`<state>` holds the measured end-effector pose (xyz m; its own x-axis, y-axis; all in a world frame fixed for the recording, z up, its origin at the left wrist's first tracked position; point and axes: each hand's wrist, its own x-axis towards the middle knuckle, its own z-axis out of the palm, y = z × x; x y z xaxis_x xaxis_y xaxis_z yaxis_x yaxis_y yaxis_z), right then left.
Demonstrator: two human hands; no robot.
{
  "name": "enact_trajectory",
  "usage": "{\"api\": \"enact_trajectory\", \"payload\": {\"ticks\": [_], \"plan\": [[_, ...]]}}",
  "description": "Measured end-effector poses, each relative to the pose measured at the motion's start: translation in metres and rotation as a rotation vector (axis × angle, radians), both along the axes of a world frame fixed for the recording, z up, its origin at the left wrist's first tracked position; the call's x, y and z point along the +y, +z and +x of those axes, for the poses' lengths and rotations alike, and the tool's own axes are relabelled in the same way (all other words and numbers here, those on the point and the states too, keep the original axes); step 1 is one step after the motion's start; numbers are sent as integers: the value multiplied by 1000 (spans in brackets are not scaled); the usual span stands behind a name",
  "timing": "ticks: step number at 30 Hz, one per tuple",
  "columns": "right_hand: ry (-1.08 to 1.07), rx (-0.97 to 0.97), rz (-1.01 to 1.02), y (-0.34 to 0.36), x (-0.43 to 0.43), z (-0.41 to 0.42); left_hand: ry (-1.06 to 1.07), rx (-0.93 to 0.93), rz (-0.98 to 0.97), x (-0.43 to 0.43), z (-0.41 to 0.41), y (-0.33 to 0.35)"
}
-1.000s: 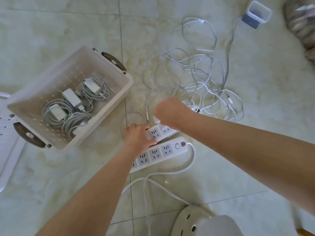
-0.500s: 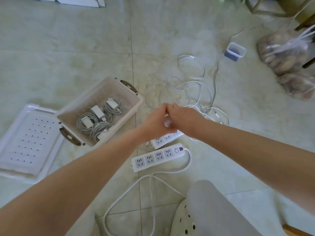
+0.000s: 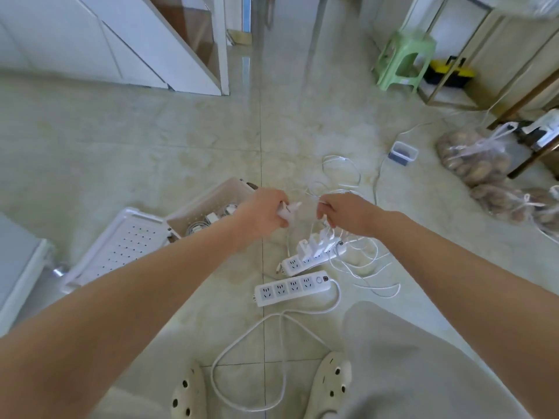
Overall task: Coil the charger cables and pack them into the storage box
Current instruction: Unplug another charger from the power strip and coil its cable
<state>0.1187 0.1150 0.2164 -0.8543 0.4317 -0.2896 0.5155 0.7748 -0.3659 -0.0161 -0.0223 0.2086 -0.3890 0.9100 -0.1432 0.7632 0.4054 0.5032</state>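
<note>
My left hand (image 3: pixel 262 213) is shut on a white charger plug (image 3: pixel 287 210), held up above the floor. A hand's width to its right, my right hand (image 3: pixel 344 213) pinches that charger's thin white cable (image 3: pixel 314 198). A tangle of loose white cables (image 3: pixel 341 176) lies on the floor behind and under my right hand. The white storage box (image 3: pixel 211 197) sits left of my left hand, with coiled chargers (image 3: pixel 201 225) inside, partly hidden by my left arm. Several chargers are still plugged into the far power strip (image 3: pixel 311 257).
A second power strip (image 3: pixel 292 288) lies nearer me, its thick cord looping toward my shoes (image 3: pixel 334 381). The box lid (image 3: pixel 121 243) lies left of the box. A small plastic container (image 3: pixel 402 152), bags of potatoes (image 3: pixel 475 158) and a green stool (image 3: pixel 403 60) stand at the right.
I pulled a charger out of the far power strip and lifted it; my hands have parted, left keeping the plug, right drawing the cable. My head has tilted up, showing more of the room.
</note>
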Motion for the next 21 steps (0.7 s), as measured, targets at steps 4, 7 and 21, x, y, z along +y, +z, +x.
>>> {"api": "enact_trajectory", "payload": {"ticks": [4,7,21], "plan": [[-175,258,-108,21,-16,13,224,-71,103,-31,-2,19],[-103,434,-111,37,-60,9,347,-229,178,-52,1,29],[229,175,-197,12,-144,31,754,-1290,310,-101,31,42]]}}
